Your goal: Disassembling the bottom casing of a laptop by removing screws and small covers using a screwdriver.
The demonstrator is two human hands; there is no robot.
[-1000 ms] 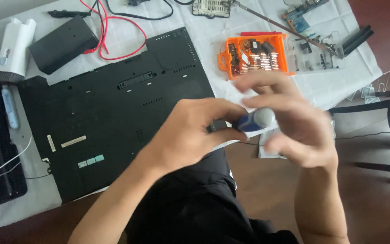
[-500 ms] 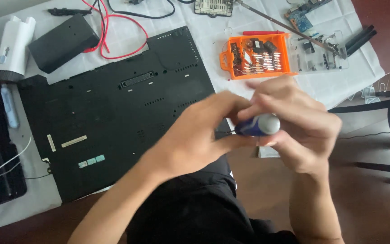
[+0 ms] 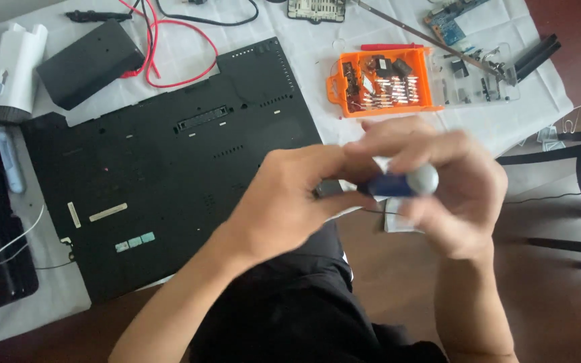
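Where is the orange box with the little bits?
The orange box lies open on the white cloth, upper right of the head view, just right of the black laptop base.

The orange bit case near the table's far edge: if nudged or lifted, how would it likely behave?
The orange bit case lies flat and open, so it probably slides rather than tips. Its loose-looking bits may spill if tilted. Its clear lid hangs open beside it and would likely flop when lifted.
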